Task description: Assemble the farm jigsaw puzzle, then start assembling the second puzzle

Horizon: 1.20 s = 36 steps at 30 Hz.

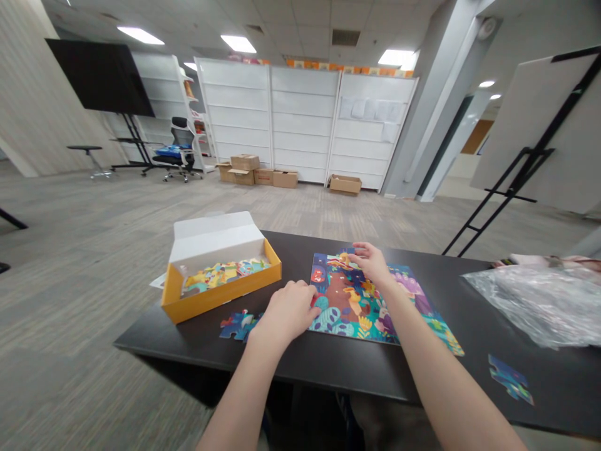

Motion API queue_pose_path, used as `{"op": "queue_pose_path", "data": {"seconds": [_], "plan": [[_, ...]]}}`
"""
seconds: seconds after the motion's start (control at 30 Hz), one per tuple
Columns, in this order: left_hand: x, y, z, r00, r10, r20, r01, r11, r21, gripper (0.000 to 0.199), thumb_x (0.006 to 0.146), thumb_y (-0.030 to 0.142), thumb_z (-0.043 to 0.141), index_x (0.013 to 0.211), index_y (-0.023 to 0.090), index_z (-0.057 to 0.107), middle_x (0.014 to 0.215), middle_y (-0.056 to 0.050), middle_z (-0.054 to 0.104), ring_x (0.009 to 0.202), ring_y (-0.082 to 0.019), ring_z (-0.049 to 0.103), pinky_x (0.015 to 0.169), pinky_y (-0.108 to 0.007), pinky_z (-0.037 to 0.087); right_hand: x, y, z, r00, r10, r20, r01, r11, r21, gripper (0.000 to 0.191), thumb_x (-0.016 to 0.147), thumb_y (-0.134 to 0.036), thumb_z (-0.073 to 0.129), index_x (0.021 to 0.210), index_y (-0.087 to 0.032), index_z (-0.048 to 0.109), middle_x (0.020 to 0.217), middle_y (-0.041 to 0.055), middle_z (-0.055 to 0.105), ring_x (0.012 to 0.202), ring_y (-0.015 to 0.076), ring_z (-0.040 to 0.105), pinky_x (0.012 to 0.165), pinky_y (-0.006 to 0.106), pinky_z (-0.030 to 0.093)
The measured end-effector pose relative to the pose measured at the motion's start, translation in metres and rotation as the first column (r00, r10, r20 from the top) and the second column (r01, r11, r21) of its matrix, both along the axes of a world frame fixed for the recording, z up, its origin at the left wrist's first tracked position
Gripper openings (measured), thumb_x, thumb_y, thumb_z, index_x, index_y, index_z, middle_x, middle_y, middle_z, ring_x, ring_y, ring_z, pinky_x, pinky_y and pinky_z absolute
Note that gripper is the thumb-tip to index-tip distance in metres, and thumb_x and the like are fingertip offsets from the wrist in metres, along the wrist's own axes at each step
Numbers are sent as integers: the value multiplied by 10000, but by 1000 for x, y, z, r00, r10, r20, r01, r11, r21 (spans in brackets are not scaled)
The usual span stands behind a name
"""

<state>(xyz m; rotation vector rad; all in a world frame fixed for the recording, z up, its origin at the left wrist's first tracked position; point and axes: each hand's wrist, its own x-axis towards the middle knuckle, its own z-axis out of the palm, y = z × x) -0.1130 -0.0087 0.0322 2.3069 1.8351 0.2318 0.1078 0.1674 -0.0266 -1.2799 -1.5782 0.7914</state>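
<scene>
A colourful jigsaw puzzle (345,294), largely joined, lies on the black table (291,357). At its left edge rests my left hand (288,313), palm down with thumb and fingers apart, nothing seen in its grasp. My right hand (373,263) reaches over the far edge, its thumb and fingertips closed on a small puzzle piece (346,252) with yellow on it. The wrist and forearm hide part of the puzzle's right half. A few joined blue pieces (237,324) lie left of my left hand, partly covered by it. Another blue piece (511,377) lies at the right.
An open yellow box (223,297) with a white lid holds several loose pieces at the table's left. Crumpled clear plastic (539,300) covers the right side. Beyond are cardboard boxes (244,163), an office chair (178,147), a screen on a stand (101,78) and an easel (521,175).
</scene>
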Motion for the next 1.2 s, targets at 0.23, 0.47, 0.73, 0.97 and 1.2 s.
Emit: {"op": "queue_pose_path", "data": {"seconds": [0.23, 0.47, 0.73, 0.97, 1.2], "plan": [[2, 0, 1, 999, 20, -41, -19, 1000, 16, 200, 888, 327, 584, 1010, 213, 694, 1072, -106, 698, 1016, -287, 650, 801, -370, 541, -12, 1, -6, 994, -19, 107, 12, 998, 65, 344, 703, -301, 763, 1017, -173, 702, 876, 57, 725, 741, 189, 710, 695, 320, 590], [-1, -2, 1, 1000, 12, -8, -12, 1000, -5, 227, 886, 326, 579, 1049, 221, 696, 1106, -96, 692, 1056, -285, 636, 823, -373, 536, 15, 3, -1, 968, -102, 229, 95, 995, 41, 276, 731, -227, 747, 997, -151, 726, 894, 85, 756, 727, 183, 716, 713, 316, 594], [-2, -2, 0, 1000, 6, 6, -6, 1000, -2, 231, 882, 322, 581, 1055, 220, 694, 1120, -96, 688, 1061, -289, 631, 851, -396, 536, 14, 4, -4, 935, -85, 345, 65, 995, 70, 255, 725, -185, 741, 978, -152, 735, 877, 86, 768, 792, 195, 730, 784, 318, 594], [-2, -3, 0, 1000, -3, -3, 3, 1000, 1, 267, 887, 323, 571, 1096, 207, 691, 1122, -108, 690, 1058, -296, 637, 863, -409, 542, 13, -5, 6, 842, -57, 537, 23, 997, 70, 277, 777, -211, 712, 1050, -193, 755, 966, 73, 776, 810, 194, 721, 806, 312, 565], [-3, -3, 3, 1000, -8, 6, 8, 1000, -2, 256, 892, 322, 578, 1089, 210, 698, 1131, -110, 697, 1071, -292, 645, 866, -383, 535, 9, -12, 12, 675, -4, 738, -79, 994, 77, 207, 871, -232, 624, 977, -217, 801, 1061, 78, 754, 886, 210, 694, 860, 309, 513]]}}
